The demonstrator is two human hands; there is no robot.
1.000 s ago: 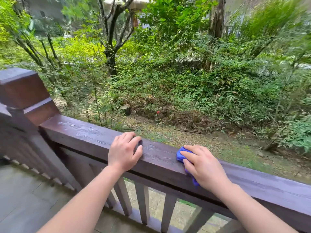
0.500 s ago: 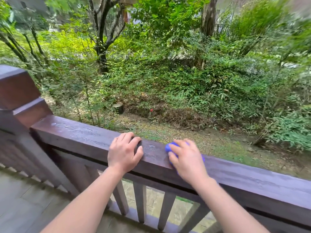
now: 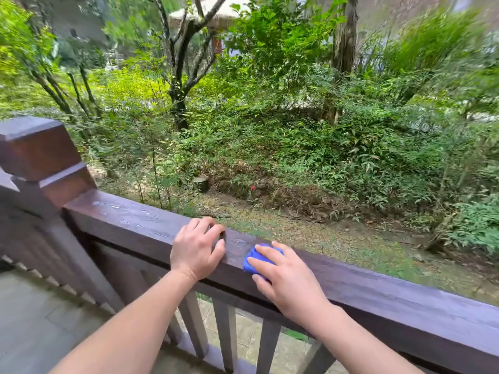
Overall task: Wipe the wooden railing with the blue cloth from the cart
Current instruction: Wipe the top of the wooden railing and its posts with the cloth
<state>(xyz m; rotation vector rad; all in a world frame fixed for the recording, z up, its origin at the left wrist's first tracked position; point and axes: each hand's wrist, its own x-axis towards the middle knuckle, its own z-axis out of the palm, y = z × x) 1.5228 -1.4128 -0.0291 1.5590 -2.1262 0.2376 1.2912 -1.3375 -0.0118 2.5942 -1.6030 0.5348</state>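
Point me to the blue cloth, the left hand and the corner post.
blue cloth (image 3: 253,261): head view, bunched edge showing past the fingers.
left hand (image 3: 195,248): head view, back of the hand.
corner post (image 3: 37,152): head view, cap's front face.

One head-worn wide-angle view looks forward and down from close behind the wooden railing (image 3: 378,300), whose top rail crosses the frame slanting from the corner post (image 3: 37,155) at left down to the lower right edge. Beyond it the garden slope (image 3: 283,147) fills the upper half; straight lines bow near the borders.
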